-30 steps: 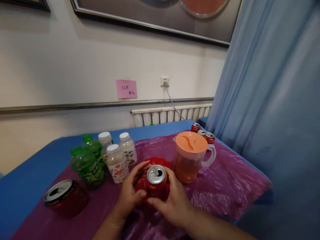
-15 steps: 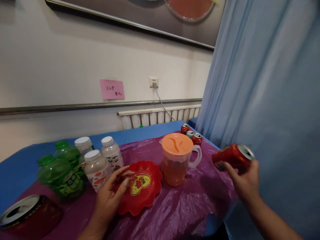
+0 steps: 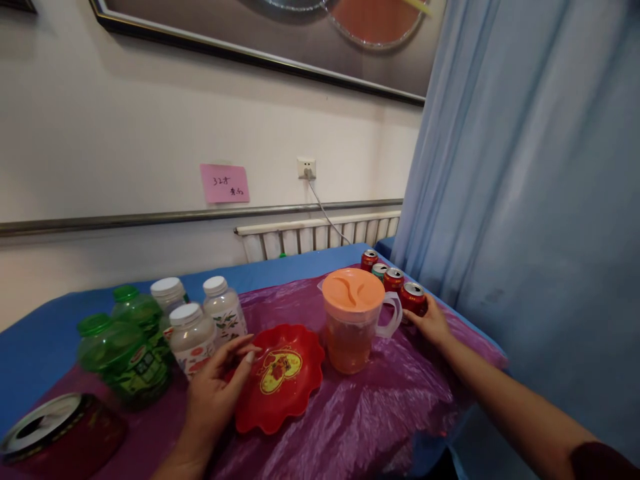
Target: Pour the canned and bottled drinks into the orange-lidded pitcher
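My right hand [image 3: 431, 323] is closed around a red drink can [image 3: 413, 300], which stands upright at the near end of a row of cans [image 3: 394, 279] behind the jug's handle. The orange-lidded jug [image 3: 350, 333], part filled with amber liquid, stands left of that hand. My left hand [image 3: 217, 383] hovers at the left edge of a red scalloped plate [image 3: 305, 373] with a yellow print; its fingers are apart and hold nothing. Just behind it are several white-capped clear bottles [image 3: 227, 313].
Green plastic bottles [image 3: 123, 360] stand at the left, with another red can [image 3: 95, 433] at the near left corner. A crinkled purple sheet [image 3: 345, 427] covers the blue tabletop [image 3: 295, 261]. A blue curtain [image 3: 525, 187] hangs along the right side.
My right hand has carried the red can leftward and away from me, from tilted in the air to upright at the end of the can row. My left hand has barely moved.
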